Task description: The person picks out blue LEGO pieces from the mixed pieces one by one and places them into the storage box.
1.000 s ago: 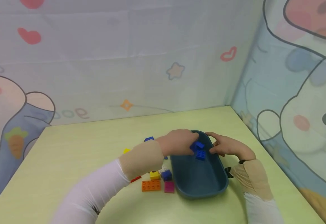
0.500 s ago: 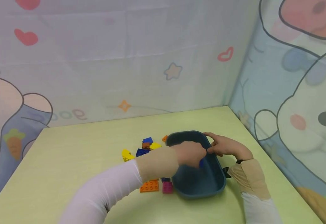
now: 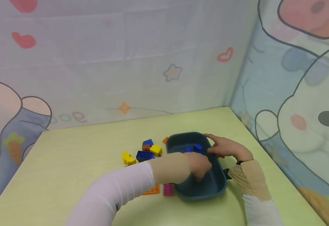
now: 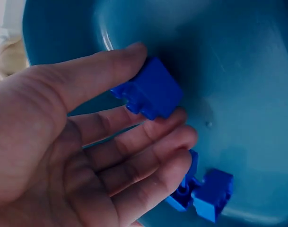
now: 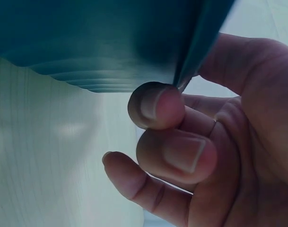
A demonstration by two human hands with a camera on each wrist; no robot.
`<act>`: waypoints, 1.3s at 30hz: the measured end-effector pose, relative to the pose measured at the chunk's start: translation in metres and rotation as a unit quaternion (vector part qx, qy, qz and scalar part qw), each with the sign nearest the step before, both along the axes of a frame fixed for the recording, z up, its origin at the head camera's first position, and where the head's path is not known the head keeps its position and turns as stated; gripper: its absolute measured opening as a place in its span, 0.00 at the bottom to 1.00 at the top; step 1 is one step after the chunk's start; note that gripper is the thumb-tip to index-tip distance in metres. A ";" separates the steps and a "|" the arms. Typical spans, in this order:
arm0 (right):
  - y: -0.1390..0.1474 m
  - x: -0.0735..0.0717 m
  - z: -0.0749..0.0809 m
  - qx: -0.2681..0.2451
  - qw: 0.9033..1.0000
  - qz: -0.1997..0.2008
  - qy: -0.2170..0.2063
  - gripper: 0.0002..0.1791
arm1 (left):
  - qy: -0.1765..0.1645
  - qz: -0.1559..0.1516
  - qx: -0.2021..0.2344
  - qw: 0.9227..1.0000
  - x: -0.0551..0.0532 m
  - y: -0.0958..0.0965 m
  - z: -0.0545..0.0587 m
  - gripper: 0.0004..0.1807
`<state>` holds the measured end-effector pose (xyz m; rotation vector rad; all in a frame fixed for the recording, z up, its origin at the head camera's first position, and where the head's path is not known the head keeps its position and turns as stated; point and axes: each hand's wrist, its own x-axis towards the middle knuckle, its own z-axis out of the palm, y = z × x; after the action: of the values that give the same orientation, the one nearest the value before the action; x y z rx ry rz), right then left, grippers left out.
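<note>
My left hand (image 3: 199, 164) reaches down inside a dark blue-green plastic tray (image 3: 219, 188). In the left wrist view its thumb and fingertips pinch a blue toy building brick (image 4: 159, 88), with the studs toward the palm. Several other blue bricks (image 3: 197, 147) lie in the far part of the tray; in the left wrist view, blue bricks (image 4: 213, 194) show past the little-finger side. My right hand (image 3: 229, 147) grips the tray's right rim, with curled fingers (image 5: 177, 153) against the outer wall. The brick is mostly hidden in the head view.
Left of the tray, the table (image 3: 77, 163) bears yellow bricks (image 3: 128, 158), a dark blue brick (image 3: 144, 155), an orange brick (image 3: 154, 190) and a magenta brick (image 3: 168, 189). My left sleeve covers part of this group. A printed cloth wall (image 3: 142, 62) stands behind.
My left hand has moved from the tray's far end toward its near half, uncovering the blue bricks there. My right hand stays at the rim. The view has shifted slightly.
</note>
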<state>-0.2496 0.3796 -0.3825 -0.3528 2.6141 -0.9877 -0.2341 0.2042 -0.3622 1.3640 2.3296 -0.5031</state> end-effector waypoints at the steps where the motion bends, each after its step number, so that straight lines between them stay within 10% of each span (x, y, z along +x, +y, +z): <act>1: 0.000 -0.001 0.000 0.001 1.000 0.001 0.001 0.40 | 0.000 -0.002 -0.001 1.000 0.001 0.001 -0.001 0.11; 29: -0.002 -0.002 -0.004 0.009 1.000 0.002 0.009 0.39 | 0.037 -0.035 0.012 0.999 0.020 0.010 -0.017 0.04; 39: -0.001 -0.002 -0.003 0.017 1.000 0.000 0.008 0.39 | 0.063 -0.040 -0.008 0.997 0.020 0.009 -0.007 0.14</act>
<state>-0.2517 0.3785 -0.3856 -0.3534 2.6421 -0.9438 -0.2137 0.2135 -0.3688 1.4616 2.3712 -0.6488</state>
